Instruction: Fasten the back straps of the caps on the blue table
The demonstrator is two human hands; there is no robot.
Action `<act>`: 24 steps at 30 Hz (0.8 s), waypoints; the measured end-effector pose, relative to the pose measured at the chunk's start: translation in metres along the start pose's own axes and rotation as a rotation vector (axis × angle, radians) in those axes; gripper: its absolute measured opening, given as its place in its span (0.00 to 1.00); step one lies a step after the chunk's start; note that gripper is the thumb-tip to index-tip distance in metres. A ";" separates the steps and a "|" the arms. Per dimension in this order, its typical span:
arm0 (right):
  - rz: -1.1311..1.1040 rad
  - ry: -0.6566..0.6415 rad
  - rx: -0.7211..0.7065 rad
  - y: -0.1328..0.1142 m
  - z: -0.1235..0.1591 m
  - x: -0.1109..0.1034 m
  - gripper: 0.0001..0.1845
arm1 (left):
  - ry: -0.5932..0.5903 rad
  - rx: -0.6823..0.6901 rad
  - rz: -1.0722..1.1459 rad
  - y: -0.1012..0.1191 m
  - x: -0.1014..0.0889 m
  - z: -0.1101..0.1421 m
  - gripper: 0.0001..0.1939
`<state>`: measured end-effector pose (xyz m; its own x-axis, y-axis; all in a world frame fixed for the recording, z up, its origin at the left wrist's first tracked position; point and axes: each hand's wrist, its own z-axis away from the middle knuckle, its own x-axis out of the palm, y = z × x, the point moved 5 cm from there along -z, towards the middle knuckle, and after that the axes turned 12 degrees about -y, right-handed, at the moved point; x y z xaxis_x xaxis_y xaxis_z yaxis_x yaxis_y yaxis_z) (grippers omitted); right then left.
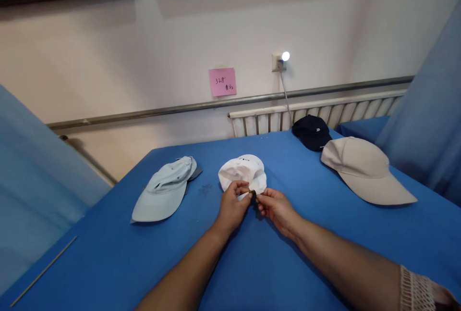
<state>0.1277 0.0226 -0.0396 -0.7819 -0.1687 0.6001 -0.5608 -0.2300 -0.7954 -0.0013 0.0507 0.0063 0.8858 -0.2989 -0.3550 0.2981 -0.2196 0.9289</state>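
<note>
A white baseball cap (236,169) lies in the middle of the blue table, its back turned towards me. At its near edge a small brass-coloured buckle (252,192) shows between my two hands. My left hand (234,203) pinches the cap's back strap on the left side of the buckle. From the other side, the fingers of my right hand (275,207) close on the strap's right part beside the buckle. The fingertips of both hands nearly meet and partly hide the strap.
Light blue caps (163,193) lie together at left. A beige cap (360,167) and a navy cap (311,130) sit at right. A thin stick (45,270) lies near the left edge of the blue table (118,258). Behind are a radiator (261,122) and a plugged-in cord (285,90).
</note>
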 end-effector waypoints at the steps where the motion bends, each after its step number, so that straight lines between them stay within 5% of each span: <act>1: 0.002 -0.002 -0.001 0.000 0.000 0.000 0.17 | 0.007 0.001 -0.035 0.001 -0.001 0.000 0.15; 15: 0.069 0.039 -0.016 -0.001 -0.004 -0.017 0.19 | -0.049 0.046 -0.120 0.003 0.001 0.003 0.15; 21: 0.476 0.223 0.088 -0.018 -0.009 -0.047 0.11 | 0.033 0.060 -0.149 -0.014 -0.015 -0.003 0.10; 24: 0.668 0.397 0.005 -0.036 -0.010 -0.064 0.09 | 0.087 0.070 -0.273 -0.019 -0.026 -0.007 0.07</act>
<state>0.1953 0.0514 -0.0507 -0.9931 0.0830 -0.0833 0.0648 -0.2051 -0.9766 -0.0269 0.0693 -0.0013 0.8042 -0.1397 -0.5776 0.5071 -0.3456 0.7896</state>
